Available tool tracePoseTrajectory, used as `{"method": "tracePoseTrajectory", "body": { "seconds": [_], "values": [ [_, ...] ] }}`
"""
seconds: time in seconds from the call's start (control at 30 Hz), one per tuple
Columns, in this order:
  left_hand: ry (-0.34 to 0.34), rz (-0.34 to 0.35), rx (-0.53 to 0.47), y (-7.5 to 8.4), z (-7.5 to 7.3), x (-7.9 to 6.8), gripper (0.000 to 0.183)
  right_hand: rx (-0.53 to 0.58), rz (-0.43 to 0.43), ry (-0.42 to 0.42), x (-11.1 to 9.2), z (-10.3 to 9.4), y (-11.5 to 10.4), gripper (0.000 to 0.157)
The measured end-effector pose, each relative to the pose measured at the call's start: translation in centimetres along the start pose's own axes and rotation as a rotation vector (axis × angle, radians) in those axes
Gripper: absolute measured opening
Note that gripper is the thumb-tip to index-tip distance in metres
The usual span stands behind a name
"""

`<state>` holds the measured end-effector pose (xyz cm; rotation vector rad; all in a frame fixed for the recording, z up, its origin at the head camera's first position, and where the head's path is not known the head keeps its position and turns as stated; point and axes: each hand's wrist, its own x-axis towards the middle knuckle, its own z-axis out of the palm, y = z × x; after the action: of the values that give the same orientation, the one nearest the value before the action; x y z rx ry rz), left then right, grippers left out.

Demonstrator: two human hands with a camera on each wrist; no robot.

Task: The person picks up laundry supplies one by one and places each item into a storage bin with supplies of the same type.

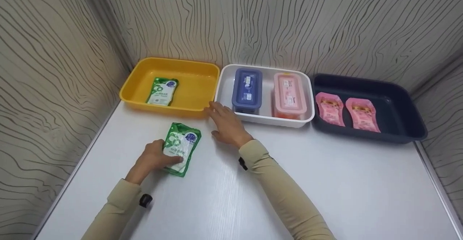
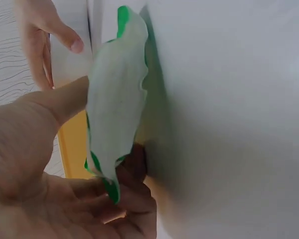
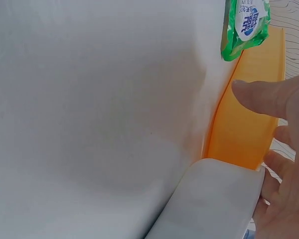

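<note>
My left hand (image 1: 153,156) grips a green and white detergent pouch (image 1: 181,142) by its near left side, thumb across the printed front and fingers behind. In the left wrist view the pouch (image 2: 117,89) stands tilted close over the white table, its pale side facing the camera. My right hand (image 1: 228,124) has its fingers extended at the front rims where the yellow tray (image 1: 170,111) and the white tray (image 1: 264,120) meet. The right wrist view shows its thumb (image 3: 259,97) held apart from the fingers, with nothing between. A matching pouch (image 1: 162,91) lies inside the yellow tray.
Inside the white tray are a blue-lidded box (image 1: 247,88) and a pink-lidded box (image 1: 289,93). A dark blue tray (image 1: 398,135) on the right holds two pink packs (image 1: 330,109). Wood-grain panels (image 1: 253,22) stand behind the trays and at both sides.
</note>
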<state>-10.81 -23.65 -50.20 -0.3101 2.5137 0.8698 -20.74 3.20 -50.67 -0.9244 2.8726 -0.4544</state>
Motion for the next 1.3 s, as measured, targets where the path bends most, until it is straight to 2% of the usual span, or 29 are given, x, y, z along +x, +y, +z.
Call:
{"method": "tracePoseTrajectory", "body": {
  "seconds": [0.07, 0.17, 0.37, 0.53, 0.7, 0.87, 1.1, 1.3],
  "values": [
    [-0.014, -0.008, -0.009, -0.1, 0.0, -0.1, 0.103, -0.006, -0.003, 0.003, -0.1, 0.1, 0.0, 0.082],
    [-0.038, -0.014, -0.063, -0.4, -0.3, -0.3, 0.094, -0.017, -0.010, 0.006, -0.1, 0.1, 0.0, 0.081],
    [-0.126, 0.012, -0.304, -1.5, -0.6, -0.5, 0.076, -0.018, 0.002, 0.001, 0.0, -0.2, 0.0, 0.083],
    [-0.156, 0.037, -0.433, -2.6, -0.2, -0.5, 0.075, 0.005, 0.015, -0.006, 0.0, -0.2, 0.0, 0.082],
    [-0.155, 0.034, -0.482, -3.5, 0.1, -0.6, 0.080, 0.015, 0.022, -0.007, 0.0, -0.2, 0.0, 0.082],
    [-0.153, 0.039, -0.508, -3.9, 0.0, -0.7, 0.076, 0.033, 0.026, -0.008, -0.1, -0.1, -0.1, 0.082],
    [-0.151, 0.047, -0.601, -3.4, -0.9, -0.9, 0.083, 0.032, 0.019, 0.001, 0.0, -0.2, 0.0, 0.082],
    [-0.134, 0.071, -0.676, -2.5, -2.0, -1.0, 0.076, 0.039, 0.022, 0.005, 0.0, -0.1, 0.0, 0.080]
  ]
}}
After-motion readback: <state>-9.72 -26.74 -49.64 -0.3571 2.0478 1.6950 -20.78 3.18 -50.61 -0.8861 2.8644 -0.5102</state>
